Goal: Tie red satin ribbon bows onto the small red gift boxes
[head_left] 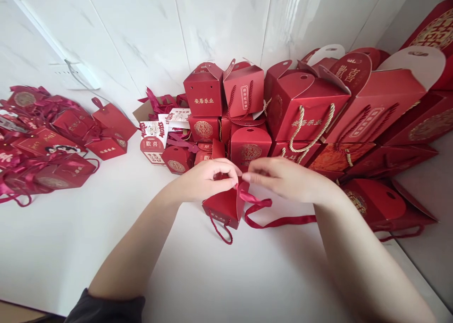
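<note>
A small red gift box with a twisted red cord handle stands on the white table in front of me. Over its top, my left hand is closed, thumb and forefinger pinching a dark red ribbon. Close beside it, my right hand has its thumb and fingers pressed together at the ribbon, with the exact grip partly hidden. From between the hands the loose ribbon trails down in a loop and runs right across the table, passing under my right forearm.
Stacked red gift boxes with cord handles line the wall behind and to the right. A pile of ribboned boxes lies at the left. Smaller boxes stand before an open carton of ribbons. A cable hangs from a wall socket.
</note>
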Demonstrator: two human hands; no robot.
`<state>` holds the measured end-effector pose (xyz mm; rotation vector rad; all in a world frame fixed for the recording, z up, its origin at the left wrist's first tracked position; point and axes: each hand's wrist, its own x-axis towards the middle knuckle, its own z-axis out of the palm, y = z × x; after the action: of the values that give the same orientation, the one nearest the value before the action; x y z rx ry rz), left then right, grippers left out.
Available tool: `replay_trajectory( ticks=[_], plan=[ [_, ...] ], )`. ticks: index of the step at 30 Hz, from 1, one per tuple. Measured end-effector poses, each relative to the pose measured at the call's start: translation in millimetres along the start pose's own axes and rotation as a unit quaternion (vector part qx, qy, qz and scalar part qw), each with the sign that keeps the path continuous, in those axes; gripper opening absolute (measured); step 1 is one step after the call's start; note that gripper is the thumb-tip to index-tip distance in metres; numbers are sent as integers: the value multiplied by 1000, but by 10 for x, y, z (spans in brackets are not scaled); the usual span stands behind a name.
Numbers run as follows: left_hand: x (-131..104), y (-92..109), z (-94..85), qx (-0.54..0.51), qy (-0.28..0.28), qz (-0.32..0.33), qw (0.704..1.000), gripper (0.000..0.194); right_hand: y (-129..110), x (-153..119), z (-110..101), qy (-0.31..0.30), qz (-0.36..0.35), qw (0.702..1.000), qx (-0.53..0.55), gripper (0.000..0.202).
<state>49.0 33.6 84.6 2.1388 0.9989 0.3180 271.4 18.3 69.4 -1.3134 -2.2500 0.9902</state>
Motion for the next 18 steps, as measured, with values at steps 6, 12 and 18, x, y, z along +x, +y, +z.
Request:
replay_trajectory(
  ticks=[6, 12, 18],
  plan=[
    [-93, 57, -88, -36, 150, 45, 987, 19, 39, 121, 106, 14, -76, 977, 197, 24],
    [-247, 75, -189, 21, 188, -20, 982, 25, 7, 252, 295, 30, -124, 903, 410, 26],
    [-238, -82, -203, 67, -10, -152, 986, 40, -105, 180, 261, 138, -191, 886, 400, 6]
  ],
)
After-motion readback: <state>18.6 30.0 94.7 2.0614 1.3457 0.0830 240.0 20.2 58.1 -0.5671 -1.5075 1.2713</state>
